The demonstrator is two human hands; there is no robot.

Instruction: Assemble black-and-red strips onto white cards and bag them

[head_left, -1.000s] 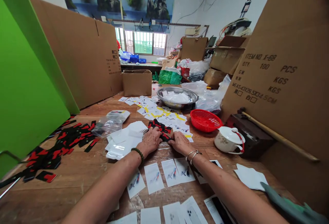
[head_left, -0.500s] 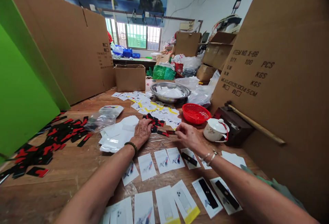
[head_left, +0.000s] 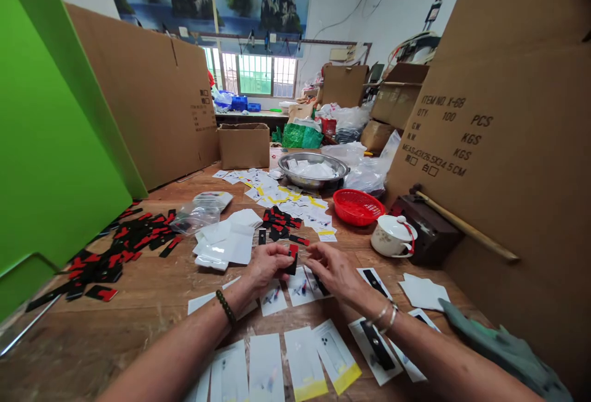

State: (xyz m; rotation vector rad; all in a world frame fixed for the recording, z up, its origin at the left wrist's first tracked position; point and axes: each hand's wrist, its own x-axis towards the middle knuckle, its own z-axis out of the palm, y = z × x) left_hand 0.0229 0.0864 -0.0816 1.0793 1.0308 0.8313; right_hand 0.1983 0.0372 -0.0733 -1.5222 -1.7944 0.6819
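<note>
My left hand (head_left: 269, 265) is closed, pinching a small black strip with a red end (head_left: 292, 259) upright above the row of cards. My right hand (head_left: 333, 266) is just to its right, fingers curled together, tips close to the strip; anything between them is hidden. Under my hands lie printed white cards (head_left: 273, 298); a black strip (head_left: 319, 285) rests on one, partly covered by my right hand. Another card bears a black strip (head_left: 377, 283) further right. A nearer row has yellow-ended cards (head_left: 347, 380) and a card with a black strip (head_left: 379, 348). Beyond my hands sits a small pile of black-red strips (head_left: 279, 220).
Many black-red strips (head_left: 133, 236) spread at left. White sheets (head_left: 235, 239) and plastic bags (head_left: 196, 217) lie near my left hand. A steel bowl (head_left: 346, 171), red basket (head_left: 357, 205) and lidded cup (head_left: 390, 236) stand beyond. Cardboard walls (head_left: 508, 205) flank the table.
My left hand has left the strip pile and come nearer with a strip. My right hand has drawn nearer too. The view has tilted and shifted slightly.
</note>
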